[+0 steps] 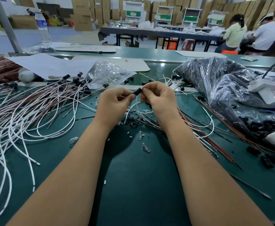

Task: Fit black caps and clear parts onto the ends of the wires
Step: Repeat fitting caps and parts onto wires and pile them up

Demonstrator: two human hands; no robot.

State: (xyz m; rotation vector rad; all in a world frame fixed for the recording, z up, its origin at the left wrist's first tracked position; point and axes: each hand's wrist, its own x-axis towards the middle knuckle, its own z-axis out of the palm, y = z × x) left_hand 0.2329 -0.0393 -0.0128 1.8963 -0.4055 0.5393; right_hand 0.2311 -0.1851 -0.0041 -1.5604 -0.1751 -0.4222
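Black plastic sits between your fingertips: you hold the cap point(137, 92) raised above the bench point(133, 176), pinched at one end by your left hand point(115, 101) and met at the other by your right hand point(158, 97), both closed in a fingertip grip, likely so that one steadies it while the other presses. A white wire point(136, 106) loops down from the cap toward the bench, which suggests its end is going in; whether it is seated is hidden by your fingers. Finished wires point(55, 98) with caps on lie fanned to your left, bare ones point(203, 126) to your right, so work seems to pass across you. Clear parts point(145, 147) lie loose just before you, and the bag of caps point(223, 88) sits at your right, both within easy reach.
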